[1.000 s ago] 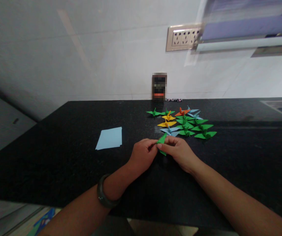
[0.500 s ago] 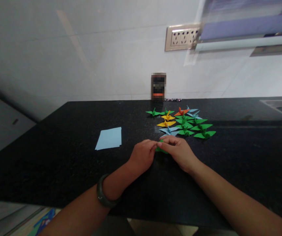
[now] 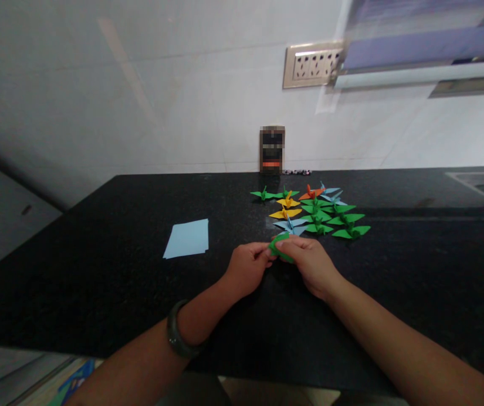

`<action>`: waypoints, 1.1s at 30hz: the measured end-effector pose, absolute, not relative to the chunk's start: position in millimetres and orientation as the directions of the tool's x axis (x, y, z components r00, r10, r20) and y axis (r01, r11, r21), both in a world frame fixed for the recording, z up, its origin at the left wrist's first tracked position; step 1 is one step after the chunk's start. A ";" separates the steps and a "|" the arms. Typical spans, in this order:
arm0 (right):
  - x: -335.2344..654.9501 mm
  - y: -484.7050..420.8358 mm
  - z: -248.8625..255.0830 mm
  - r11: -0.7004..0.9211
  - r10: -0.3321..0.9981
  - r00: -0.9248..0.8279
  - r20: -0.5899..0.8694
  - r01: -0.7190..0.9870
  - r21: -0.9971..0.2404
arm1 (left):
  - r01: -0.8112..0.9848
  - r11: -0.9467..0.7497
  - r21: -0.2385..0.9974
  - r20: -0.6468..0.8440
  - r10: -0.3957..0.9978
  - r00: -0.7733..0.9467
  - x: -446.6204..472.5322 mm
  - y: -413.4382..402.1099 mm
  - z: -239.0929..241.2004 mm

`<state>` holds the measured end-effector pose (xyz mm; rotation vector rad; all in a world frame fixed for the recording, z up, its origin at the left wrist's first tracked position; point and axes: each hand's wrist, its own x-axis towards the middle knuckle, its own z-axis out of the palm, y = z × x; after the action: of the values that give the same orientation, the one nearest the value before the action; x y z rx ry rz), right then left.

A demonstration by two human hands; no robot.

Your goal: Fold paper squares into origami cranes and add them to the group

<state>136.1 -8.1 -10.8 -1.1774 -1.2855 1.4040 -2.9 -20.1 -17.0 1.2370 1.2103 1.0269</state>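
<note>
A small piece of folded green paper [image 3: 281, 247] is pinched between both of my hands above the dark counter. My left hand [image 3: 247, 269], with a dark bangle on the wrist, grips its left edge between thumb and fingers. The thumb of my right hand [image 3: 307, 260] presses on the paper from the near side, its fingers behind. Just beyond the hands stand folded paper cranes: a light blue crane [image 3: 290, 225] nearest, yellow ones behind it, and several green cranes [image 3: 351, 230] to the right. My fingers partly cover the green paper.
A stack of light blue paper sheets [image 3: 187, 238] lies left of my hands. An orange crane [image 3: 310, 193] sits toward the back. An upright dark, blurred object [image 3: 272, 151] leans by the wall, under a socket panel [image 3: 313, 65]. The counter's front edge runs beneath my forearms.
The green paper has been tilted up and now shows more of its face. My right thumb has shifted onto it, and my left fingers have moved slightly lower along its edge.
</note>
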 end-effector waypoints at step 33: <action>136.7 -8.8 -6.6 0.122 0.947 -0.313 0.068 0.154 -0.981 | -0.316 0.319 0.893 -0.221 0.925 0.309 -7.5 -18.3 -16.8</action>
<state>136.7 -8.8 -6.6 -1.0974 -1.6132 1.2723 -7.5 -18.3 -16.8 0.8585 0.8732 0.9686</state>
